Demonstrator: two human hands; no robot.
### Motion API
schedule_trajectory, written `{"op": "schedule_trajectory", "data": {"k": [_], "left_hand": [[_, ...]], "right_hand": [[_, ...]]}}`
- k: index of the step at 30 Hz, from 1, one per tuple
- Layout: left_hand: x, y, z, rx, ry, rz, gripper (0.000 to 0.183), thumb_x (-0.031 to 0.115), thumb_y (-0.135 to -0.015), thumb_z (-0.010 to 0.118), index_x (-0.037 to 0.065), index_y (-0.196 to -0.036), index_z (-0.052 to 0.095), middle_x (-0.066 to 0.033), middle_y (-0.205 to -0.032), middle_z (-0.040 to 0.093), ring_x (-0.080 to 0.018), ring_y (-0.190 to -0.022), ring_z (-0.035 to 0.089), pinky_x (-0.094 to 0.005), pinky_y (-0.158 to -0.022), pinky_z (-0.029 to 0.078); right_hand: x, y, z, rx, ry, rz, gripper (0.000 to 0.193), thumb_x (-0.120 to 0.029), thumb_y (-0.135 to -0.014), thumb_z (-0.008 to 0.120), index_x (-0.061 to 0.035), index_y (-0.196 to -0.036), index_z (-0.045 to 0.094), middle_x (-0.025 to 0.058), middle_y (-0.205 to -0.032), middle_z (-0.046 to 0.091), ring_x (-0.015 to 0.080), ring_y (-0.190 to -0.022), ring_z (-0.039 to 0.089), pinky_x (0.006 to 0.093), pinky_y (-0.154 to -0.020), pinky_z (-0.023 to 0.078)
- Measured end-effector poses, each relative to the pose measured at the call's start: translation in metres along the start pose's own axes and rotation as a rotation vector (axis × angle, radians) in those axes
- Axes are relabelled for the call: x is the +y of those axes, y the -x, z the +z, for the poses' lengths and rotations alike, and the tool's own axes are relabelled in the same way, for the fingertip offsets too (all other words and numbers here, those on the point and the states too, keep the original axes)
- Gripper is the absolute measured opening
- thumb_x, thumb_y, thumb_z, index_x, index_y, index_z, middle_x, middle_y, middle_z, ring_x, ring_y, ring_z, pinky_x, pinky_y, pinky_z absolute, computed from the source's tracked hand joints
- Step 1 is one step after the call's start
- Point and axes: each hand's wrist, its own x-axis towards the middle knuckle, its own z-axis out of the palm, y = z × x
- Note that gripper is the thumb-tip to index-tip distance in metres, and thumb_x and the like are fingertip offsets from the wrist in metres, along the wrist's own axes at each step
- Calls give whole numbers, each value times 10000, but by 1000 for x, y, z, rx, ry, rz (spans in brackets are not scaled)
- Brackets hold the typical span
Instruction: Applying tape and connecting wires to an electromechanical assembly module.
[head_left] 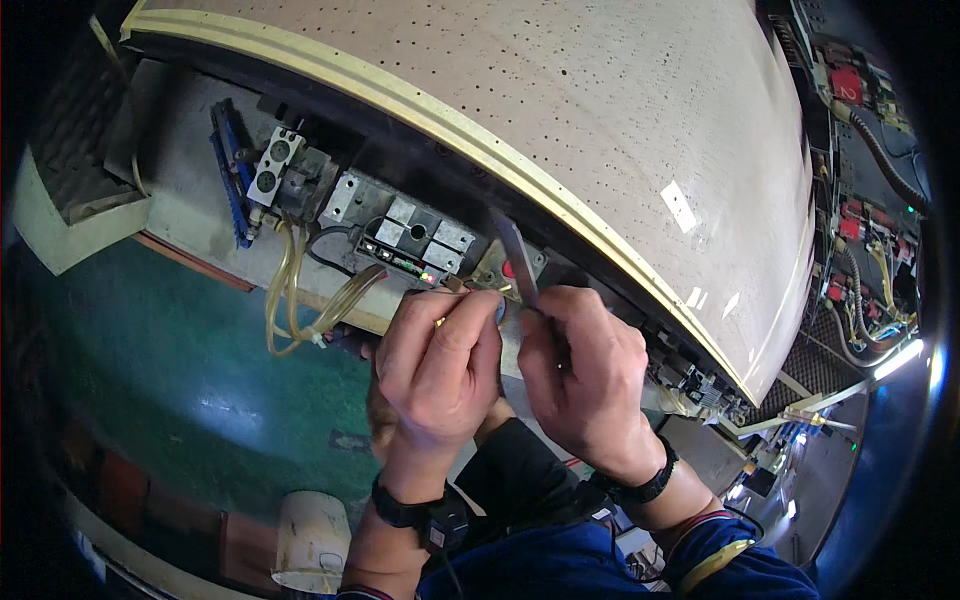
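Note:
My right hand [590, 375] is closed round a flat grey metal blade [517, 255] with a slanted tip. The blade points up and away from me, past the metal fixtures. Just left of it, my left hand [435, 360] is closed, with thumb and fingertips pressed together. What it pinches is too small and too hidden to name. Both hands are held close together in front of a silver metal block [418, 232] with a round hole and small lit lamps. A red button [508, 268] shows behind the blade.
A large perforated board [620, 120] with a pale yellow edge strip [480, 140] curves across the far side. At left are clear tubes [285, 290], a white two-holed block [275, 165] and a blue bracket [230, 175]. A whitish cylinder [311, 540] stands on the green floor [220, 380].

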Motion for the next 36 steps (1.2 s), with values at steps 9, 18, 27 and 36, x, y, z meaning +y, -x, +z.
{"op": "schedule_trajectory", "data": {"k": [9,18,27,36], "left_hand": [[1,2,1,8,17,-20,248,-114,-873,781,7,-1089,774,-111,-972,706,-283,-870,710,-381,-754,583],[2,1,1,12,7,-17,244,-105,-872,795,7,-1088,774,-106,-964,705,-276,-864,709,-376,-745,576],[4,-1,1,18,14,-26,247,-108,-867,790,11,-1083,776,-103,-961,708,-273,-855,708,-373,-743,574],[4,0,1,20,9,-39,265,-116,-862,787,18,-1090,777,-100,-962,704,-268,-862,711,-372,-745,571]], "right_hand": [[3,1,1,-7,16,-37,239,0,-878,771,-2,-1066,623,161,-817,658,359,-685,676,436,-590,530],[4,4,8,-2,-10,-27,239,-6,-871,772,-7,-1054,619,151,-801,636,361,-695,674,443,-594,528],[4,4,9,-12,-13,-36,243,-6,-864,772,-9,-1055,622,146,-805,637,359,-705,681,443,-592,527],[6,3,8,8,-13,-27,246,-5,-856,777,-16,-1051,627,151,-799,651,357,-686,677,433,-595,532]]}}
